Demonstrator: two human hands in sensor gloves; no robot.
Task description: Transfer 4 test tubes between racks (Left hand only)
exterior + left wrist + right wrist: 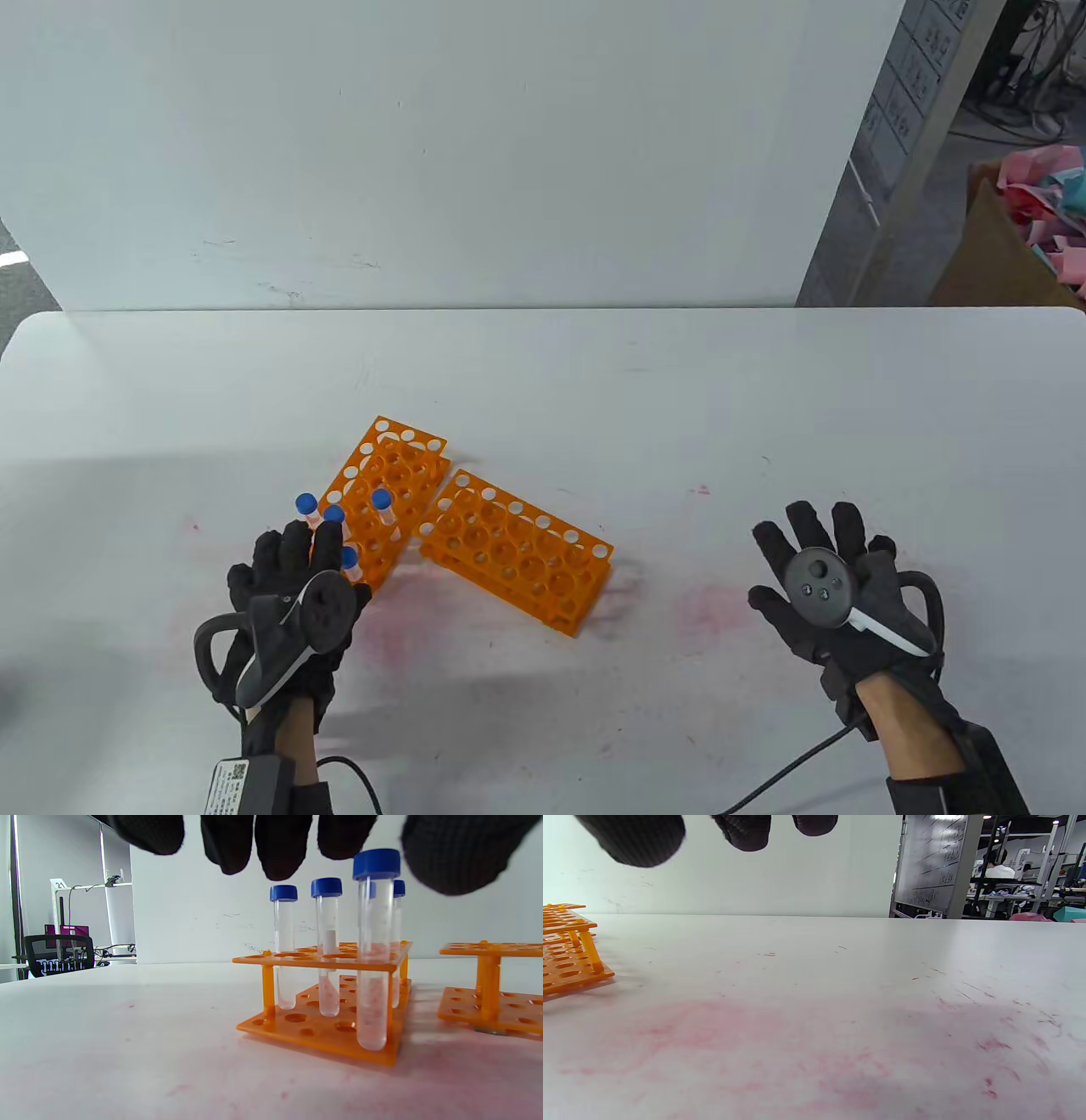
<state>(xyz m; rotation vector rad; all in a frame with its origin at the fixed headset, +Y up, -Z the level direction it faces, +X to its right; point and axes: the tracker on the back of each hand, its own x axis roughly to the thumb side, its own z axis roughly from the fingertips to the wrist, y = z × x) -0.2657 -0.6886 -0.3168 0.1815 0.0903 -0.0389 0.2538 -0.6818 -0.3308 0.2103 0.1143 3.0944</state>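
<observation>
The left hand (pixel 293 607) hovers with fingers (pixel 282 846) spread over 4 tubes (pixel 375 942), maybe touching none, and a clumsy grab could tip the rack (pixel 386 497)

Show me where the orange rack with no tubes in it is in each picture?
Table view: the empty rack lies in the middle, right of the rack with tubes.
Left wrist view: only its end shows, at the right edge.
Right wrist view: a corner pokes in at the left edge.
Shared landmark: the pink-stained white table under it.
</observation>
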